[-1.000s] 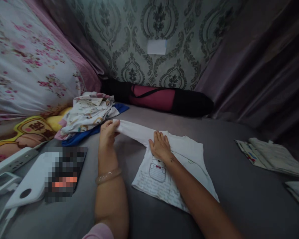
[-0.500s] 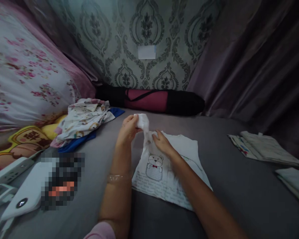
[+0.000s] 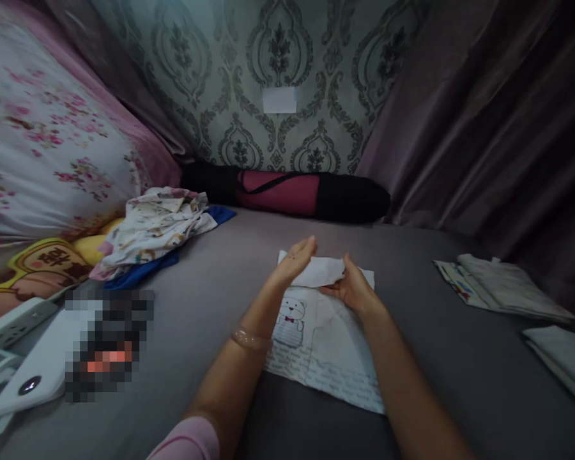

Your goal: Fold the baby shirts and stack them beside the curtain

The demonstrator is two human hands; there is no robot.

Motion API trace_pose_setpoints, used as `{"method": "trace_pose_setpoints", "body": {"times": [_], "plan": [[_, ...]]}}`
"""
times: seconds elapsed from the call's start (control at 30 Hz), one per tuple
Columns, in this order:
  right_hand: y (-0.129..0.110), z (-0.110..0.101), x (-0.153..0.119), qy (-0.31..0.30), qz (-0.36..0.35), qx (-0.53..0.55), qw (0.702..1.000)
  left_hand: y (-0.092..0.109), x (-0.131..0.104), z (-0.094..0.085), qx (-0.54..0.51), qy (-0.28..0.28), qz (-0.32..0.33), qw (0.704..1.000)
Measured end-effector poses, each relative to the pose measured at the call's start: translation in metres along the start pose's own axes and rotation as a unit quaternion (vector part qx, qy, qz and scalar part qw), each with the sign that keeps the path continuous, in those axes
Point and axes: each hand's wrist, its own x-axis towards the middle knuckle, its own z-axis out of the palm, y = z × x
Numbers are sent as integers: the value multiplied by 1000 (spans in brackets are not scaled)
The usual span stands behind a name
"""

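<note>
A small white shirt (image 3: 335, 345), printed with a bear and rows of lettering, lies on the grey sheet in front of me. Across its far part runs a folded white strip of the same cloth, between my two hands. My left hand (image 3: 294, 260) rests at the strip's left end, fingers stretched out straight and held together, palm turned inward. At the right end my right hand (image 3: 357, 289) pinches the strip, thumb on top and fingers underneath. Part of the shirt's left side is hidden behind my left hand and forearm.
Folded clothes (image 3: 512, 287) and another folded piece (image 3: 563, 358) lie at the right. A crumpled clothes pile (image 3: 158, 223), a power strip (image 3: 16, 322) and a white power bank (image 3: 43, 364) are left. A long black-and-red bag (image 3: 278, 191) lies along the wall.
My left hand has come down and right, letting go of the raised cloth and flattening. My right hand has moved right and now grips the strip, which lies folded across the shirt.
</note>
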Motion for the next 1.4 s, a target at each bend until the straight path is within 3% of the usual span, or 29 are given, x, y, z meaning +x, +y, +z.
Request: {"method": "trace_pose_setpoints", "body": {"times": [0.17, 0.27, 0.43, 0.67, 0.93, 1.2, 1.33, 1.4], "plan": [[7, 4, 4, 59, -30, -40, 997, -28, 11, -48, 146, 147, -50, 977], [7, 7, 3, 134, -55, -77, 986, -43, 11, -61, 202, 140, -64, 967], [9, -4, 8, 182, -103, -199, 958, -54, 4, -50, 252, 64, -31, 965], [17, -29, 24, 198, -129, -355, 904, -51, -3, -38, 357, 21, -52, 932], [15, -34, 16, 226, -119, -568, 782, -31, -17, -26, 518, -37, -63, 852], [8, -26, -3, 229, -76, -646, 724, -43, -15, -32, 503, -52, -54, 861], [0, -19, -17, 257, -94, -676, 685, -45, -8, -35, 481, -6, -37, 876], [0, -8, -19, 230, -138, -701, 661, -44, -5, -34, 468, 19, -20, 884]]}}
